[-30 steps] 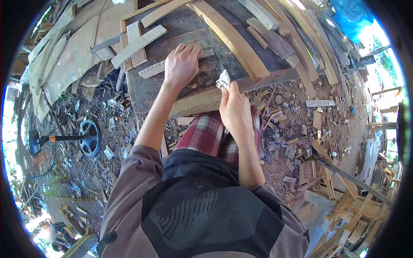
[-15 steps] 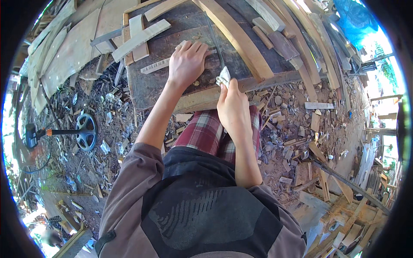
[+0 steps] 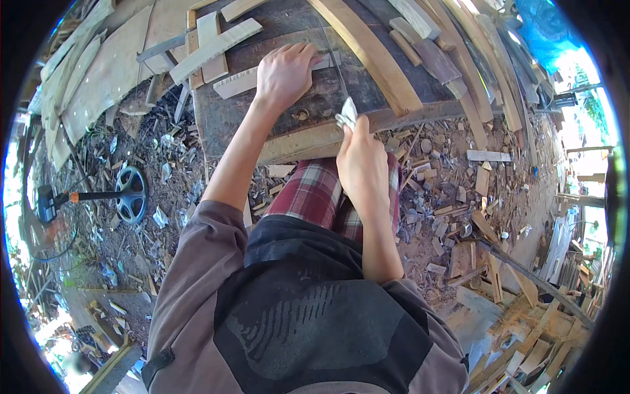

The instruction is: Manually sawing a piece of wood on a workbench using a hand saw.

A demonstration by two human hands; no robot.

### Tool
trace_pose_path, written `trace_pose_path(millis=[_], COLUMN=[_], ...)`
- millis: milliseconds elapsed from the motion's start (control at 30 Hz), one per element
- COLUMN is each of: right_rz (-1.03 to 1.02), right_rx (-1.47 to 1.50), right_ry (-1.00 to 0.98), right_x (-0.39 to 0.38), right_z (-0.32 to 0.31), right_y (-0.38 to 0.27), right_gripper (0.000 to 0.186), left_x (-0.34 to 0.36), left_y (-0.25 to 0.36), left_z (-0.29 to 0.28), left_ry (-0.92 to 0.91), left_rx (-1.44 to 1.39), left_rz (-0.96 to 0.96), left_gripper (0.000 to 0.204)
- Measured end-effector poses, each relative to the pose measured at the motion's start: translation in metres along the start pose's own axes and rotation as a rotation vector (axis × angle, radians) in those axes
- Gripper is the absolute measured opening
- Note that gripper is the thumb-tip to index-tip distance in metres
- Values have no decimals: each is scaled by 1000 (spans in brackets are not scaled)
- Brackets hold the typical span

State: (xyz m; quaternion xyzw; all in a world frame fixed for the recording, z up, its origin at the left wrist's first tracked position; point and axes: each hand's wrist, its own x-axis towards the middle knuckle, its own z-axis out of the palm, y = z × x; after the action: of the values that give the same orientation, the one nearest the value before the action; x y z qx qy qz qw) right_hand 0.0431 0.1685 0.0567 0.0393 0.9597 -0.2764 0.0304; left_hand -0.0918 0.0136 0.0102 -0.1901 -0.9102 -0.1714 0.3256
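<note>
My left hand [image 3: 284, 75] is closed over a pale wooden strip [image 3: 233, 85] with a row of dark marks along it, pressing it on the dark, worn wooden workbench [image 3: 243, 121]. My right hand [image 3: 363, 157] grips a white cloth wrap [image 3: 348, 111] at the near end of a long, narrow metal blade [image 3: 338, 75], which reaches across the bench beside the left hand's fingers and crosses the strip's right part. A broad curved-looking plank [image 3: 380, 72] lies right of the blade.
Loose boards [image 3: 216, 49] lie at the bench's far left, more planks [image 3: 479, 65] at its right. Large pale sheets [image 3: 111, 59] lean at upper left. A black wheel on a pole [image 3: 131, 195] is at left. Wood scraps [image 3: 459, 197] litter the ground. A blue tarp [image 3: 538, 33] is at upper right.
My left hand has shifted up and slightly right along with the view of the bench. My right hand and the blade have moved back and forth a little, now sitting slightly right of before.
</note>
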Motion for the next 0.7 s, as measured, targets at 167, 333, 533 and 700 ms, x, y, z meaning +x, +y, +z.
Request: trace_pose_path(millis=[167, 333, 533, 700], right_rz=[-27, 0, 24, -58], right_rx=[-19, -32, -43, -41], right_ry=[9, -19, -30, 61], right_x=[25, 9, -5, 34], right_z=[3, 3, -2, 10], right_y=[-17, -4, 0, -11], right_gripper=[19, 17, 18, 19], left_x=[-1, 0, 2, 4], left_y=[0, -2, -3, -4], left_z=[1, 3, 4, 5], left_ry=[-15, 42, 11, -14], left_rx=[-12, 33, 33, 93], left_rz=[9, 66, 56, 49], left_gripper=[10, 10, 11, 12])
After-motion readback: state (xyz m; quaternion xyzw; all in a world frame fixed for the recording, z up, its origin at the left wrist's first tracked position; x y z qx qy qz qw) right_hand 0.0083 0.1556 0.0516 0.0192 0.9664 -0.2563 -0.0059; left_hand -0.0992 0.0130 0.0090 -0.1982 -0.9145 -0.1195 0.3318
